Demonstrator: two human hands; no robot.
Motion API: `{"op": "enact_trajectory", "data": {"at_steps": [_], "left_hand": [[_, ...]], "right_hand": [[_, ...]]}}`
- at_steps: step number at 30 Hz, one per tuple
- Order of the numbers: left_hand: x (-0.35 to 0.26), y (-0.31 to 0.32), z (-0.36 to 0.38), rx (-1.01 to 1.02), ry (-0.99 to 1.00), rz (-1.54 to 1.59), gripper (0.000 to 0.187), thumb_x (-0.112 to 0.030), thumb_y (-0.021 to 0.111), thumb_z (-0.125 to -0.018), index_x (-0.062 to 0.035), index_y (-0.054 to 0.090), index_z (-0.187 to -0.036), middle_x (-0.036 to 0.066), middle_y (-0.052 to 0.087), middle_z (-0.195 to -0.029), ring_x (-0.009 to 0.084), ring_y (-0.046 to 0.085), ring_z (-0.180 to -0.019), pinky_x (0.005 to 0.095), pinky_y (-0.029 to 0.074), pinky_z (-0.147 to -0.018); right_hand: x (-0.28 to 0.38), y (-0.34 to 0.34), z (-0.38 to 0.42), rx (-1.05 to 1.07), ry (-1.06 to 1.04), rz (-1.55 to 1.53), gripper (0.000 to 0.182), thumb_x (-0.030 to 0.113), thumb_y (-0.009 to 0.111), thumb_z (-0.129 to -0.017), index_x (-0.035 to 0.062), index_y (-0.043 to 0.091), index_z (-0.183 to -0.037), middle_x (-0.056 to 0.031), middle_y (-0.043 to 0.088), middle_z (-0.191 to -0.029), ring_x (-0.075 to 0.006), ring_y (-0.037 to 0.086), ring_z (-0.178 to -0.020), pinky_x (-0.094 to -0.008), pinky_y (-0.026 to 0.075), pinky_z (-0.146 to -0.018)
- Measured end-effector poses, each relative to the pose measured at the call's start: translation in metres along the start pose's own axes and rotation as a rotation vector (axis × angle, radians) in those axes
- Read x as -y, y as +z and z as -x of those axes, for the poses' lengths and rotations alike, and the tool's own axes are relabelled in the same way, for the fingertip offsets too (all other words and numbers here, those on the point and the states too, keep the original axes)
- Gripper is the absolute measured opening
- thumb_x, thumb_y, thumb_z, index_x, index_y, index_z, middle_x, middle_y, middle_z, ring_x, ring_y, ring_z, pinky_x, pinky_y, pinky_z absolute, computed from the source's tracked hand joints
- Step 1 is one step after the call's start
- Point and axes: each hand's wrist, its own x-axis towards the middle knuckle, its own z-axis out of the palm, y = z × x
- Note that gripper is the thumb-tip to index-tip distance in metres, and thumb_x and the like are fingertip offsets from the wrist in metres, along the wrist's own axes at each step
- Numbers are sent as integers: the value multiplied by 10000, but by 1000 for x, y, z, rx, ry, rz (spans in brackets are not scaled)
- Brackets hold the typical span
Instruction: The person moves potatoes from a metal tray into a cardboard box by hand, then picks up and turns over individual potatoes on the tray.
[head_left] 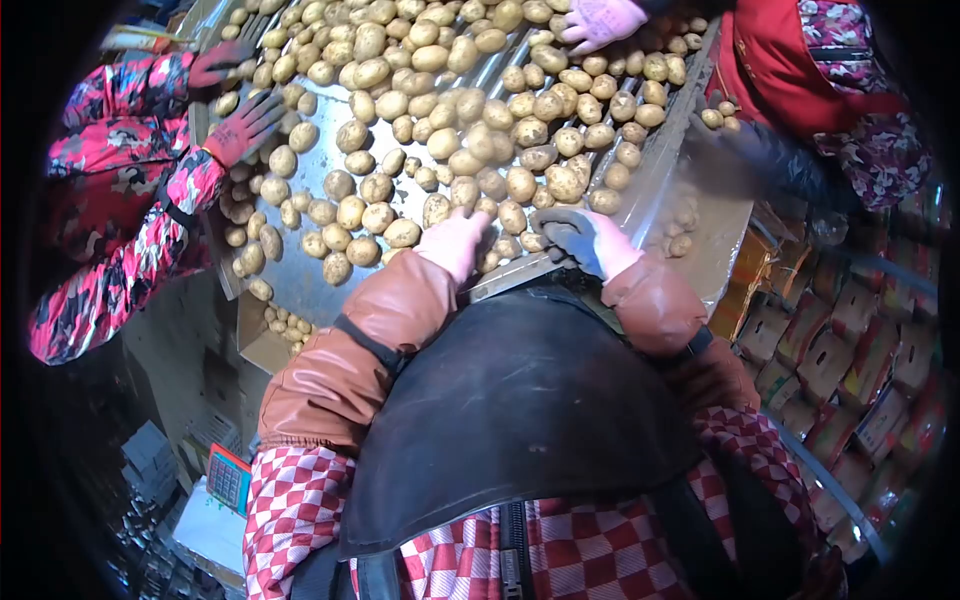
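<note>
My left hand point(455, 243), in a pink glove, lies at the near edge of a sloping metal table point(310, 285) spread with potatoes. Its partly visible fingers reach forward and touch potatoes point(464, 190). To its right is my right hand point(585, 240), in a pink glove with a dark grey palm. Those fingers are curled inward, close to a potato point(532, 241); whatever they hold is hidden. Brown sleeve covers point(375, 300) reach both my wrists.
On the left, a co-worker's gloved hand point(243, 128) rests by the potatoes. A pink-gloved hand point(603, 20) reaches in at the top; another co-worker's dark-gloved hand point(718, 118) is by small potatoes at right. Cardboard boxes point(830, 335) are stacked at right. A box of small potatoes point(285, 322) sits lower left.
</note>
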Motion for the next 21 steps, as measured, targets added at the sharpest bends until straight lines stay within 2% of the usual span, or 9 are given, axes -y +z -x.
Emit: {"op": "enact_trajectory", "data": {"at_steps": [3,4,7,8,13,16,17,19,21], "left_hand": [[-2,-4,-12,-190,-50,711,340,-136,730,-799,-83,591,-1105,209,580,-1051,407,600,-986,453,496,-841],[-20,-23,4,-192,-46,296,415,-189,805,-741,-52,610,-1080,206,605,-1035,388,606,-988,439,502,-837],[-17,-11,-4,-301,96,513,404,-161,813,-734,-52,628,-1075,187,641,-990,330,639,-920,400,517,-806],[-19,-9,-8,-321,81,749,410,-124,819,-721,-40,637,-1079,158,674,-922,262,650,-832,347,523,-757],[-17,-15,1,-235,73,603,397,-76,794,-738,-17,634,-1096,107,682,-883,172,625,-749,306,520,-692],[-19,-17,6,-163,46,646,372,-46,777,-749,-14,636,-1092,76,674,-873,134,607,-718,286,515,-655],[-21,-20,8,-147,66,767,358,-21,766,-752,-17,640,-1087,57,666,-856,119,595,-694,278,511,-635],[-46,-46,14,-132,-1,887,347,8,741,-774,-1,624,-1100,65,655,-835,124,593,-679,265,503,-615],[-55,-59,16,13,-356,1159,338,32,701,-817,24,589,-1135,93,654,-839,137,615,-712,270,515,-628]], "right_hand": [[12,14,-11,19,-8,14,471,273,657,-924,58,553,-1330,-65,667,-1014,-144,607,-839,-275,492,-692],[13,25,-19,-3,-46,143,493,286,672,-913,54,549,-1330,-89,671,-1031,-155,612,-887,-295,503,-737],[9,33,-34,-90,-239,443,533,344,703,-881,37,562,-1293,-142,680,-1025,-182,635,-931,-333,525,-809],[13,33,-36,-56,-170,262,545,375,711,-868,40,572,-1275,-139,682,-1005,-188,641,-898,-337,528,-793],[28,41,-21,4,58,-46,524,393,669,-895,29,559,-1254,-111,687,-962,-197,655,-829,-343,529,-729],[-104,39,-130,41,-333,-237,341,296,623,-946,30,581,-1155,-70,646,-889,-151,626,-756,-286,512,-630],[-84,43,-111,36,-335,-241,341,296,623,-946,30,581,-1155,-70,646,-889,-151,626,-756,-286,512,-630],[-15,57,-51,14,-41,-702,337,313,590,-970,24,562,-1140,-84,650,-946,-169,633,-831,-317,528,-704],[-27,60,-55,-8,-134,-714,294,330,551,-977,61,579,-1091,-63,651,-971,-181,633,-907,-314,508,-786]]}}
